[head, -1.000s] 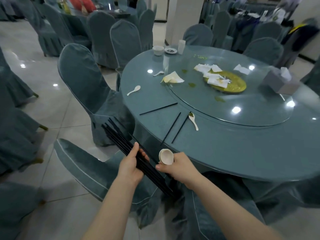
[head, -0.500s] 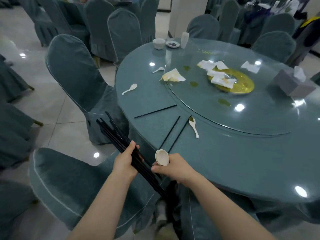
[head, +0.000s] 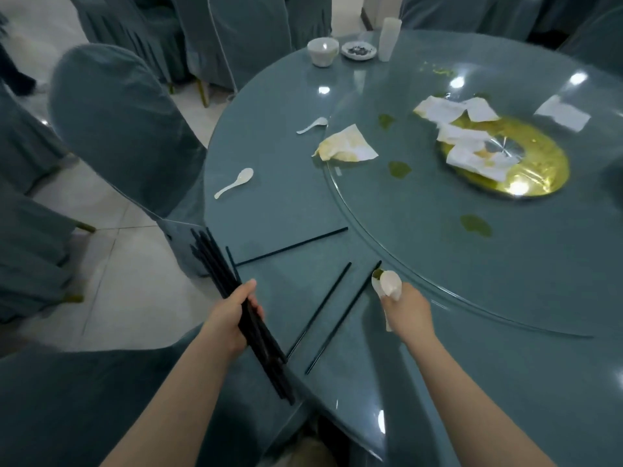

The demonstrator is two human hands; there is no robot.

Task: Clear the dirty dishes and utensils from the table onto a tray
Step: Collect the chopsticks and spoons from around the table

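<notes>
A: Nearest us, the left hand (head: 232, 318) is wrapped round a thick bundle of long black lacquered chopsticks (head: 236, 298), held off the table's edge at about seven o'clock. The right hand (head: 406, 308) holds small white ceramic soup spoons (head: 387, 284), and seems to be closing on one that lies there by the chopstick tip (how many it has, I cannot tell).

B: What could slip?

A: The bundle, I'd judge. Those sticks are smooth and thin, fanned out at both ends; adding more with one full hand could let some slide to the tiled floor. The spoons are glazed and brittle; stacked loosely, one could drop and chip.

B: What is left to collect?

A: Just ahead, two loose black chopsticks (head: 323, 308) lie side by side at six o'clock on the round table with its glossy blue-grey top (head: 505, 382), a third (head: 291, 246) lies slantwise beyond. Further, two white spoons (head: 234, 183) at ten o'clock, stained crumpled napkins (head: 347, 146), then the glass turntable (head: 438, 230) smeared with green sauce, carrying a shiny gold round plate (head: 539, 176). Farthest, at twelve, a white bowl (head: 322, 51), a small saucer (head: 359, 49) and a frosted cup (head: 389, 38). No tray is in view.
</notes>
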